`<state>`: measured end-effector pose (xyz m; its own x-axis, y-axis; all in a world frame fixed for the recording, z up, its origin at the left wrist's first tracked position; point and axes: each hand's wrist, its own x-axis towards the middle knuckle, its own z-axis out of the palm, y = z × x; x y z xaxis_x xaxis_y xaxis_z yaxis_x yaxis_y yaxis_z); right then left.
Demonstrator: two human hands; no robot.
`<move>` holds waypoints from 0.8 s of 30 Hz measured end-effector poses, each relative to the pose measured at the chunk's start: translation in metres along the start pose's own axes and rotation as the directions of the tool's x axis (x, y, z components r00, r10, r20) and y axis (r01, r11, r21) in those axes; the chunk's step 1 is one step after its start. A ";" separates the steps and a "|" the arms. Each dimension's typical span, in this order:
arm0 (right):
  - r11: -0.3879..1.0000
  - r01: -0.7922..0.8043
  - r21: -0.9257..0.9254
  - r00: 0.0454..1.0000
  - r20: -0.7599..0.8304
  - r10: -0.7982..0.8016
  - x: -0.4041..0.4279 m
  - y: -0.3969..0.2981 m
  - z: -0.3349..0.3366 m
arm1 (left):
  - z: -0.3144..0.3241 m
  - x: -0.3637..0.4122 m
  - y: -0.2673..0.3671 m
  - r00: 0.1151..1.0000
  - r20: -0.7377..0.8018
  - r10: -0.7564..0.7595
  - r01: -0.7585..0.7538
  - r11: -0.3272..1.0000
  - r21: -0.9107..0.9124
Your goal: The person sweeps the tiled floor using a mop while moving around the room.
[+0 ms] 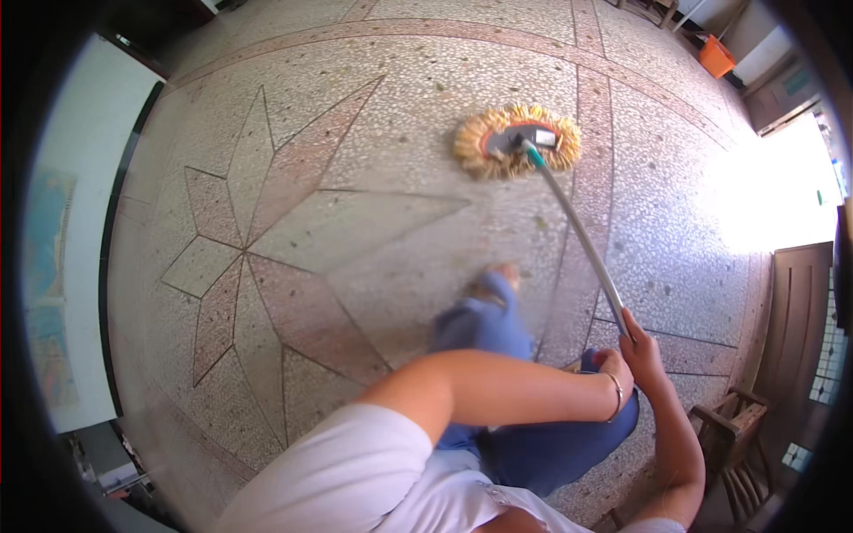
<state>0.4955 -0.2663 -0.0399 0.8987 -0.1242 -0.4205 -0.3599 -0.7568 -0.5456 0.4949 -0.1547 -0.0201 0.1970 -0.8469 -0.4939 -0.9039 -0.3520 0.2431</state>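
A flat dust mop (518,141) with a shaggy yellow fringe and a dark oval plate lies on the speckled terrazzo floor (393,146), ahead of me. From a teal joint on the plate, its metal handle (584,234) slants back towards my right side. My right hand (641,351) is wrapped around the handle. Just beside it, nearer my body, my left hand (614,368) is closed at the handle's near end, which is mostly hidden. A bracelet (616,398) circles my left wrist, and that arm reaches across my front.
My blue-trousered leg and bare foot (505,273) are blurred before me. A wooden chair (730,423) stands close on my right, near a brown door (793,320). An orange bucket (717,57) sits at the far right. The pale wall (93,200) bounds the left side.
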 end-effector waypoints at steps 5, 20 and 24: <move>0.996 -0.027 -0.082 0.998 0.046 0.031 -0.079 -0.048 -0.067 | 0.001 0.004 0.011 0.998 -0.013 0.064 -0.064 0.997 -0.034; 0.905 0.242 -0.351 0.970 0.108 -0.218 0.194 -0.179 0.046 | 0.004 0.026 0.000 0.998 0.062 0.020 -0.002 0.962 -0.274; 0.913 0.381 -0.146 0.924 0.098 -0.370 0.219 -0.172 0.062 | 0.005 0.018 -0.015 0.999 0.006 -0.035 0.035 0.936 -0.350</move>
<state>0.7390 -0.1237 -0.0834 0.9388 0.2285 -0.2579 0.0507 -0.8319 -0.5526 0.5104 -0.1627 -0.0365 0.2265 -0.8315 -0.5073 -0.7063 -0.4988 0.5023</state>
